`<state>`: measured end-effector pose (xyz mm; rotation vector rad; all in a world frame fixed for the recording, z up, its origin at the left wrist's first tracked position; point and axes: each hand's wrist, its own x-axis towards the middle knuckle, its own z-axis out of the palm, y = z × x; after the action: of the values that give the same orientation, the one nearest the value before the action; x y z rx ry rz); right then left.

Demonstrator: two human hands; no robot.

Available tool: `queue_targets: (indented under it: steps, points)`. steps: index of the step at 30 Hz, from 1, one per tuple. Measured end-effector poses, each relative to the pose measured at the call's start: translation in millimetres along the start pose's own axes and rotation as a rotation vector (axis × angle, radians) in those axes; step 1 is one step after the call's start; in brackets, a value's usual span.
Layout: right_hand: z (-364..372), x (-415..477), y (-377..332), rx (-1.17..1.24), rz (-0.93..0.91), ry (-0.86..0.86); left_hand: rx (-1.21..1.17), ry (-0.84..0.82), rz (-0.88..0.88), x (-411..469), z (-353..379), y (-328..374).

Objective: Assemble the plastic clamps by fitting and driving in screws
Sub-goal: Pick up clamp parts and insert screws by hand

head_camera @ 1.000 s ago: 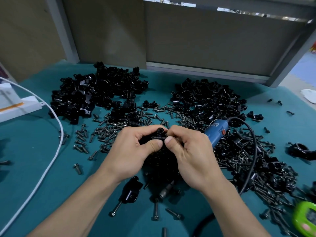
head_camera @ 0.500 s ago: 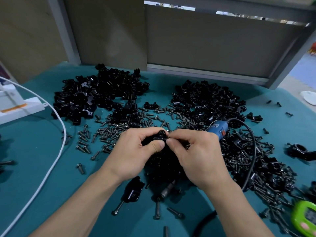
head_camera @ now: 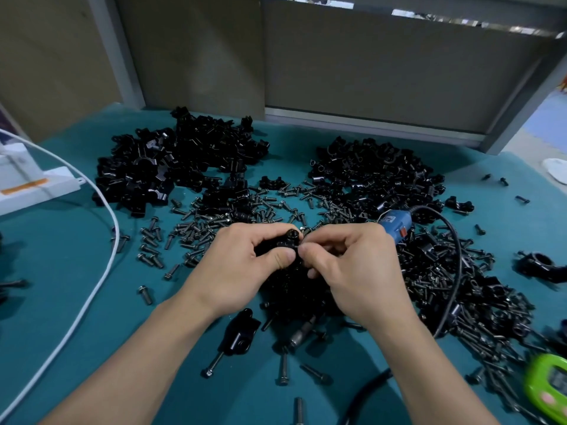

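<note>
Grips small black plastic clamp point(head_camera: 289, 240) in left hand point(head_camera: 245, 266) over middle of teal-covered bench point(head_camera: 61, 286). Pinches at clamp's side with curled fingertips of right hand point(head_camera: 352, 268), both hands touching. Behind, blue corded electric screwdriver point(head_camera: 395, 223), label too blurred to read.

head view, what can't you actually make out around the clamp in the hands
1. Clamp, head view: mostly covered by the left hand and right hand, which both grip it. Whether a screw sits in it is hidden by the fingertips.
2. Blue power tool, head view: partly behind the right hand.
3. Green gadget, head view: cut off by the right edge and blurred, so its screen is unreadable.
</note>
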<state>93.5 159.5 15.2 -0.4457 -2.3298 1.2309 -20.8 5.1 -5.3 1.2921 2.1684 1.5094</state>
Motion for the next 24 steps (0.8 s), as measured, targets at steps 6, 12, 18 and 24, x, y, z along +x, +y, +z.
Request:
queue_targets:
  steps: [6, 12, 18, 24]
  points:
    - [2.2, -1.7, 0.8, -0.158, -0.108, 0.019, -0.152, -0.124, -0.16, 3.9, -1.3, -4.2]
    - [-5.0, 3.8, -1.4, 0.001, -0.033, 0.006, -0.387, -0.054, -0.172, 5.8, -3.7, -4.8]
    - [5.9, 0.4, -0.5, -0.038, -0.061, 0.035, -0.292, -0.048, -0.124, 3.5, -3.5, -5.8]
    - [8.5, -4.9, 0.7, -0.213, -0.237, 0.093, -0.264, -0.118, -0.232, 3.9, -2.2, -9.4]
